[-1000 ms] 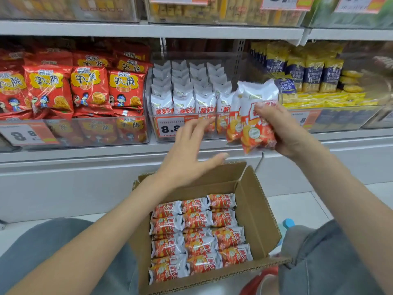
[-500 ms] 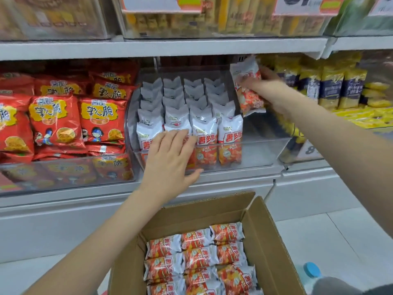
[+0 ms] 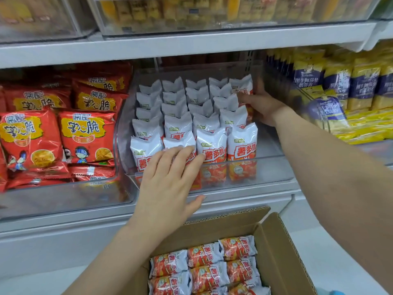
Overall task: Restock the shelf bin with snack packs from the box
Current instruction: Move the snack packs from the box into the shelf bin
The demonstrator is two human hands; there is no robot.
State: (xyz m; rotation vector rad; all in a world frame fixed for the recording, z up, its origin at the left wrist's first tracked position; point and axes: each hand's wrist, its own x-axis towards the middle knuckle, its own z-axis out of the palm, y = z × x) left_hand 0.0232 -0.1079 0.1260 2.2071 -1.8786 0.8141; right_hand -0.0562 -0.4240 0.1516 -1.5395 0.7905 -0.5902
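Pressing glossy foil packs (image 3: 242, 150), clear plastic bin (image 3: 274, 169), corrugated box (image 3: 282, 254)

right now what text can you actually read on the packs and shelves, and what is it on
"薯多脆": white and orange snack packs in the clear shelf bin, also on packs in the cardboard box.
"常記 掌心脆": red snack bags in the bin to the left.
Blue and yellow packs: print too blurred to read.
Top shelf goods: blurred.

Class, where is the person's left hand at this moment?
In the head view, the left hand lies flat against the front row of snack packs in the clear shelf bin, just above the cardboard box.
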